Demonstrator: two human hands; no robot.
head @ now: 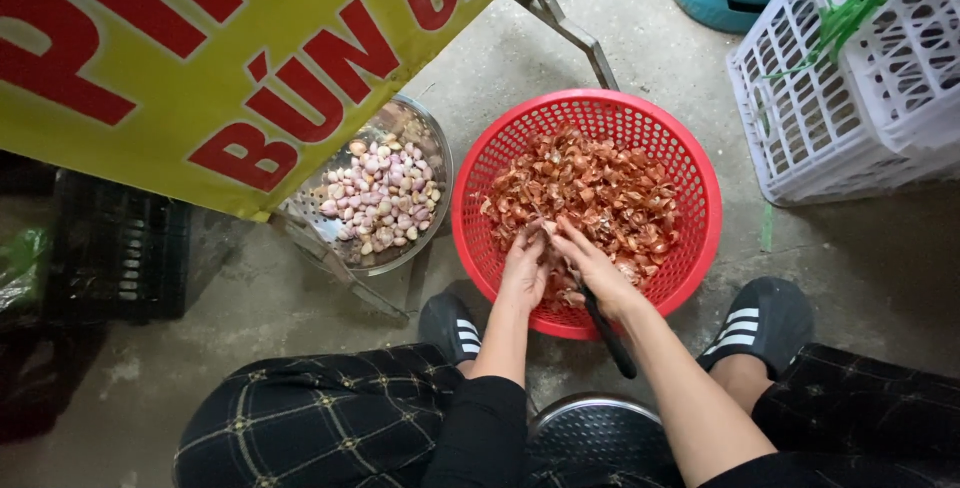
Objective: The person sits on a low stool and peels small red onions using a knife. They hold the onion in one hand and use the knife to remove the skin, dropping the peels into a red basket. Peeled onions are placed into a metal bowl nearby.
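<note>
- Head view: both hands are down in the red basket (690,198), the left hand (524,270) with fingers (528,240) pinched on a small piece among the brown skins (600,193).
- The right hand (597,270) has its fingers curled round a dark knife handle (610,340), tips meeting the left's.
- Just left of the fingers, a metal bowl (437,163) holds a good heap of peeled pale shallots (385,193); I'd judge the peeling well along, though anything unpeeled is hidden under skins.
- Bare concrete floor (860,268), white crate (850,88), yellow sign (200,58).
</note>
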